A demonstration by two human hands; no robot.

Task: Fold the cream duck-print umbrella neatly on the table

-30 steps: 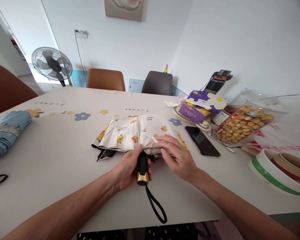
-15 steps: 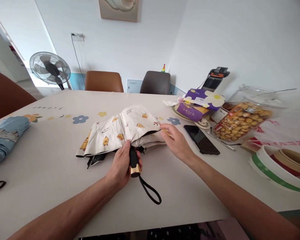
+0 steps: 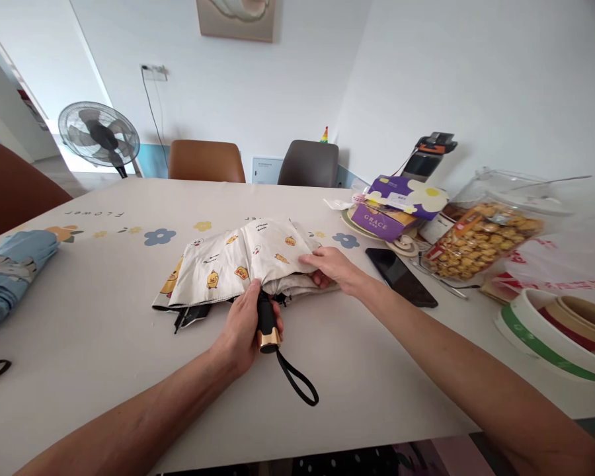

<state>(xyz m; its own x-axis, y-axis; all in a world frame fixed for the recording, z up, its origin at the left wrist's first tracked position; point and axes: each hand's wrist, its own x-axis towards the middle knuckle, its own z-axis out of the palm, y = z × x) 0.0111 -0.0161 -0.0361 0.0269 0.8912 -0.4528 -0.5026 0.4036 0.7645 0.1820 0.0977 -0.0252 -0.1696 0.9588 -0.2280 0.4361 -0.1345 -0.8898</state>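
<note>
Mid-frame, left hand (image 3: 242, 325) grips umbrella handle (image 3: 266, 318), probably the firmest hold; right hand (image 3: 336, 267) pinches cloth (image 3: 272, 246) (likely light, floppy).

With our left grip (image 3: 244, 322) we hold the black-and-gold handle (image 3: 267, 325) of a loosely folded white umbrella (image 3: 228, 261); our right grip (image 3: 333, 266) takes its canopy's edge. On the tabletop (image 3: 367, 383) we see a blue umbrella (image 3: 22, 268) and a phone (image 3: 402, 279).

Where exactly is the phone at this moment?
In the head view, the phone lies right of centre on the table, between the white umbrella and the jar.
</note>
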